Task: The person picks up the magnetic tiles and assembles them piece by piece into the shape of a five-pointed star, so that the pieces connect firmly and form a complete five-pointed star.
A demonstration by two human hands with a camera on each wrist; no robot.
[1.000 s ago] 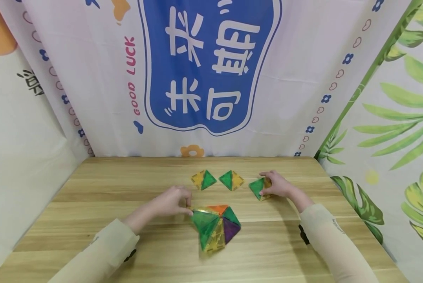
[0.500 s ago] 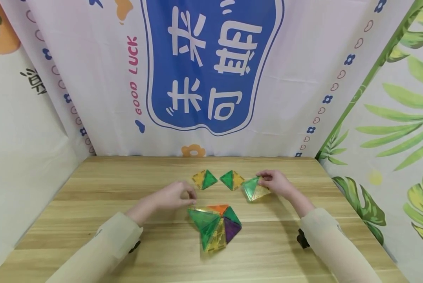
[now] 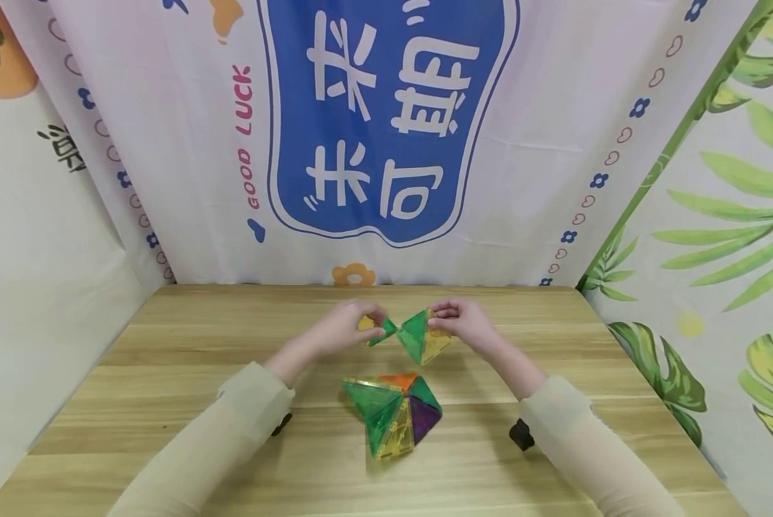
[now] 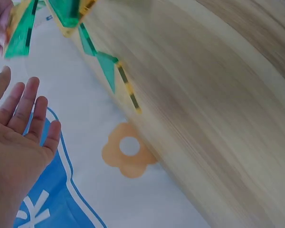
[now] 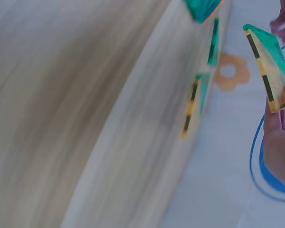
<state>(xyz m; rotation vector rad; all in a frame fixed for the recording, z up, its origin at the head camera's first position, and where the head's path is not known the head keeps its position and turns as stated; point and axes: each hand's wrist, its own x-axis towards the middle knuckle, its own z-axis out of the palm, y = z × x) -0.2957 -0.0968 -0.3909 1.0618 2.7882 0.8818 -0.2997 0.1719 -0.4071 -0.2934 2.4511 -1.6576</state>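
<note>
My right hand [image 3: 466,322] pinches a joined pair of translucent triangular magnetic tiles [image 3: 414,336], one green and one yellow, raised above the far part of the table. In the right wrist view the thumb lies on the yellow tile [image 5: 271,78]. My left hand [image 3: 344,327] is over another green and yellow pair [image 3: 385,332], partly hiding it; in the left wrist view its fingers are spread loosely, holding nothing. A third pair lies behind the held one. Nearer stands a raised cluster of tiles [image 3: 392,416] in green, yellow, purple and orange.
The wooden table [image 3: 199,345] ends at a white printed cloth [image 3: 199,251] along its back edge. Printed cloths also hang at left and right. In the left wrist view, a flat tile pair [image 4: 109,69] lies near the table's back edge.
My right hand has lifted its tile pair and carried it leftward, tilting it up. My left hand has left the tile cluster and moved up and right to the leftmost flat pair.
</note>
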